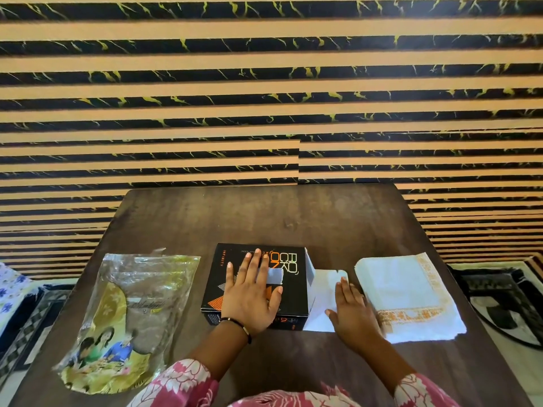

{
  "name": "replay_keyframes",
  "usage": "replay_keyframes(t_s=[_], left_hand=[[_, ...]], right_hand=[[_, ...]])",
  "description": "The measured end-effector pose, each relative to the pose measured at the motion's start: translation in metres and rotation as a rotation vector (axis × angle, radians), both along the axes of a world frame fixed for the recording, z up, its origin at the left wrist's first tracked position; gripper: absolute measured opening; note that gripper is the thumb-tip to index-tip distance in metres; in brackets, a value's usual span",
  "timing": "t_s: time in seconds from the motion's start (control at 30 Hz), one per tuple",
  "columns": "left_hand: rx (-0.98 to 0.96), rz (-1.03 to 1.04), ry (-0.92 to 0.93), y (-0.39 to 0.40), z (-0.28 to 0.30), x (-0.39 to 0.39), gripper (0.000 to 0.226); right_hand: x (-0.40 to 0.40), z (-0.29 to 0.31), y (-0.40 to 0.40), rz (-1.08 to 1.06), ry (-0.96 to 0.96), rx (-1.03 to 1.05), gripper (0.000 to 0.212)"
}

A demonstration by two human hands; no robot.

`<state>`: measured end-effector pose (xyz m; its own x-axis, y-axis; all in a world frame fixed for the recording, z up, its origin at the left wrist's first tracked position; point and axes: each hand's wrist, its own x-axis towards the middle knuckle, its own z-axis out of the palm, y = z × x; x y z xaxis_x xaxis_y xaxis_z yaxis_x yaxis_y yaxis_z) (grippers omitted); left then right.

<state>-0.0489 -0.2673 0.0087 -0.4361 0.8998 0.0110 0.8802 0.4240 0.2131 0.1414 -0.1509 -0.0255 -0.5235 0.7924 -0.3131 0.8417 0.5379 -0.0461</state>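
A black box (235, 301) with orange lettering lies flat in the middle of the dark wooden table (293, 218). My left hand (252, 292) rests flat on its lid with straight, spread fingers. The box's white end flap (323, 289) hangs open to the right and lies on the table. My right hand (352, 309) lies flat with straight fingers on that flap, its outer edge touching a folded white cloth (408, 292) with orange embroidered trim.
An empty-looking printed plastic pouch (126, 321) lies at the table's left. The far half of the table holds nothing. A striped black-and-tan wall (264, 83) stands behind. Patterned floor mats (505, 301) show on both sides.
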Motion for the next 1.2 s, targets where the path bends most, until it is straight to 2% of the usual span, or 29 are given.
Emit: replay_keyframes(t_s=[0.03,0.1,0.2,0.27,0.33,0.4,0.47,0.57,0.73,0.83,0.97,1.03,1.13,1.2], left_hand=[[0.005,0.001,0.003,0.000,-0.001,0.000,0.076],[0.016,0.000,0.010,0.001,-0.003,-0.001,0.076],[0.040,0.003,0.016,0.001,-0.006,-0.001,0.074],[0.055,0.008,0.025,0.001,-0.007,0.000,0.073],[0.058,0.012,0.026,0.001,-0.007,0.000,0.073],[0.042,0.008,0.017,0.001,-0.006,0.000,0.075],[0.028,0.011,0.008,0.001,-0.004,0.001,0.077],[0.003,0.015,0.013,0.000,-0.004,0.001,0.078],[-0.019,0.023,0.016,0.000,-0.002,0.002,0.078],[-0.041,0.026,0.019,0.001,-0.002,0.002,0.079],[-0.069,0.018,0.014,0.002,-0.003,0.001,0.081],[-0.085,0.013,0.002,0.003,0.000,0.000,0.087],[-0.154,-0.015,-0.021,0.007,0.008,0.004,0.113],[-0.219,-0.070,-0.006,0.009,0.013,0.011,0.115]], right_hand=[[0.003,-0.005,-0.001,0.010,0.007,0.043,0.075],[0.008,-0.025,0.001,0.016,-0.022,-0.018,0.083],[0.017,-0.058,0.008,0.019,-0.010,-0.024,0.079],[0.011,-0.026,0.000,0.035,-0.050,-0.034,0.083],[0.004,-0.003,0.000,0.038,-0.011,0.023,0.076],[-0.003,0.013,-0.001,0.049,0.068,0.060,0.072],[-0.007,0.018,-0.002,0.073,0.236,0.115,0.059],[-0.015,0.027,-0.007,0.123,0.486,-0.035,0.041],[-0.004,0.042,-0.008,0.093,0.540,-0.220,0.031],[0.004,0.046,-0.016,0.021,0.528,-0.398,0.033],[0.003,0.035,-0.029,0.047,0.572,-0.520,0.032],[0.002,0.030,-0.034,0.061,0.617,-0.528,0.025],[0.002,0.021,-0.042,0.069,0.682,-0.549,0.020],[0.000,0.019,-0.048,0.030,0.708,-0.585,0.020]])
